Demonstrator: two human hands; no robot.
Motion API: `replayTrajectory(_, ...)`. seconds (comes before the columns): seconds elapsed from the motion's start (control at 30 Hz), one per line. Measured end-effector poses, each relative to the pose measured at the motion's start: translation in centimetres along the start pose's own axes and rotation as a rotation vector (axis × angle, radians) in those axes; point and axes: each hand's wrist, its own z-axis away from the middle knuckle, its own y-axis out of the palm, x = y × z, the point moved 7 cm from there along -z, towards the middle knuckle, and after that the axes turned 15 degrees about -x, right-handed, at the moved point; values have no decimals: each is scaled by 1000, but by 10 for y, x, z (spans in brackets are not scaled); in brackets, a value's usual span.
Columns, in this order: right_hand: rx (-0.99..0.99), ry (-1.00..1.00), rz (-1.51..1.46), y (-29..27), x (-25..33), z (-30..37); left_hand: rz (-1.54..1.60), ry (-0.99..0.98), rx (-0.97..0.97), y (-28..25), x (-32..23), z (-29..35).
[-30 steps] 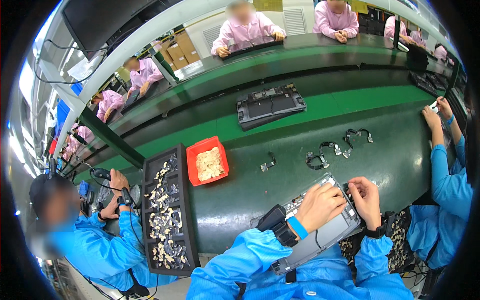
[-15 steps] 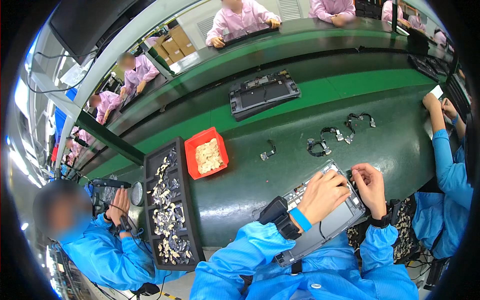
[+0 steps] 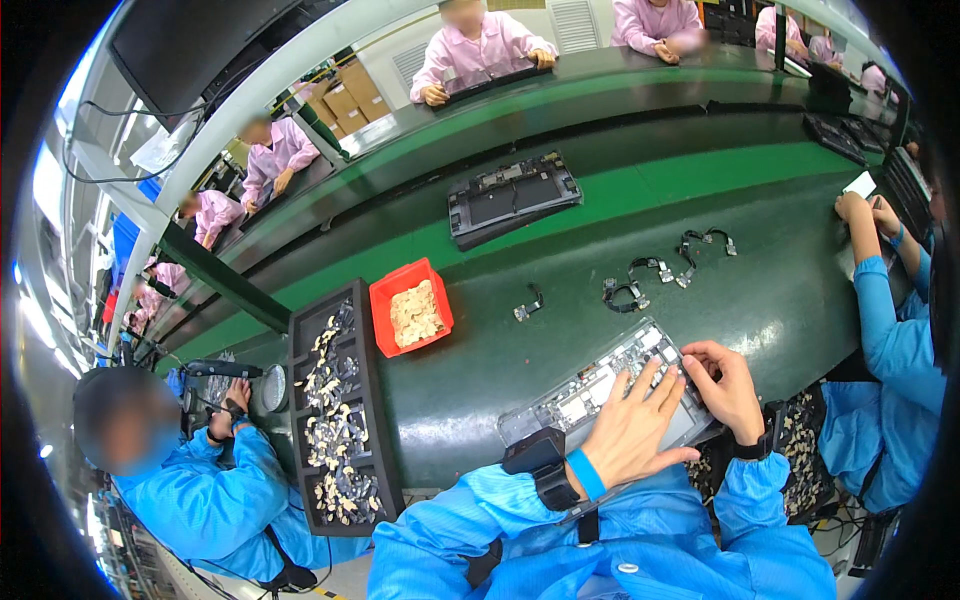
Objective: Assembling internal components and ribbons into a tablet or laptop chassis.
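Observation:
An opened laptop chassis (image 3: 545,412) with its circuit boards exposed lies tilted at the near edge of the bench, partly over my lap. My left hand (image 3: 632,425) rests on it with fingers stretched out and spread, hiding its middle. At the chassis's right edge my right hand (image 3: 730,388) is curled, thumb and fingertips close together against that edge; whatever they pinch is hidden. Beyond the hands, short black cables with metal connectors (image 3: 625,296) lie on the green bench, and a single cable piece (image 3: 528,303) sits left of them.
On the left stand a red bin (image 3: 447,318) of pale flat pieces and a black compartment tray (image 3: 297,420) of small parts. Another opened chassis (image 3: 515,195) lies farther back. Co-workers in blue (image 3: 215,490) sit on both sides. At right, a dark container (image 3: 800,455) holds small parts.
The chassis has turned, its left end swinging up onto the bench. My left hand has gone from curled fingers to lying flat and spread. My right hand stays by the right edge.

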Motion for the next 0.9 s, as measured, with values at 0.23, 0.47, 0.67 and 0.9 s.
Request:
replayTrajectory(0.23,-88,-236,137,-1,16,12,140,-99,126,-1,6,0)
replayTrajectory(0.47,-77,-132,131,-3,10,9,54,-50,72,-10,8,15)
replayTrajectory(0.67,-73,-41,162,0,6,2,68,-94,172,-6,3,25)
replayTrajectory(0.9,-44,-115,199,5,15,2,-45,-112,166,0,-8,29)
